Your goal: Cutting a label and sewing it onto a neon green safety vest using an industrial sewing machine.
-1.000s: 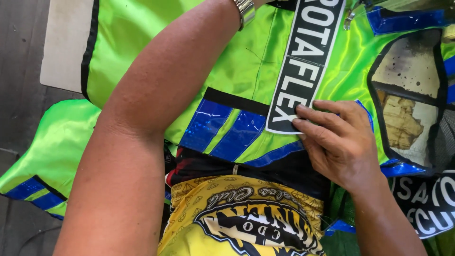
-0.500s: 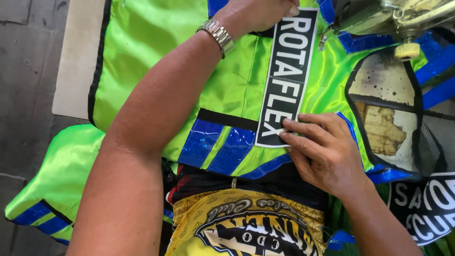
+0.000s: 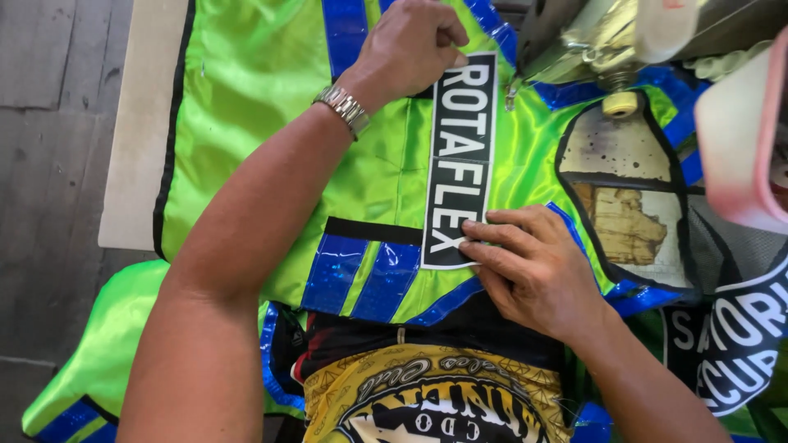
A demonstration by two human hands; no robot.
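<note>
A shiny neon-green satin garment with blue reflective stripes and black edging (image 3: 271, 107) lies spread across the middle of the frame, over a pale table (image 3: 135, 156) whose bare edge shows at the upper left. Down the garment's centre runs a long black fabric strip with white block lettering (image 3: 460, 160), reaching from the top middle of the frame to just below the centre.

The left hand (image 3: 410, 45), at the top centre, is curled with its fingers folded in, pressing on the upper end of the strip and the green cloth beside it; its grip is loosely clenched on the fabric rather than wrapped around anything. A silver metal link watch (image 3: 345, 108) sits on that wrist, and the forearm crosses the garment diagonally toward the lower left.

The right hand (image 3: 538, 271), just right of centre, lies flat with fingers stretched out, fingertips (image 3: 472, 242) pressing the lower right edge of the strip; its grip is released, holding nothing.

At the upper right stands a metal sewing machine head (image 3: 599, 37), close to the strip's top end. A yellow and black printed shirt (image 3: 435, 402) fills the bottom centre.
</note>
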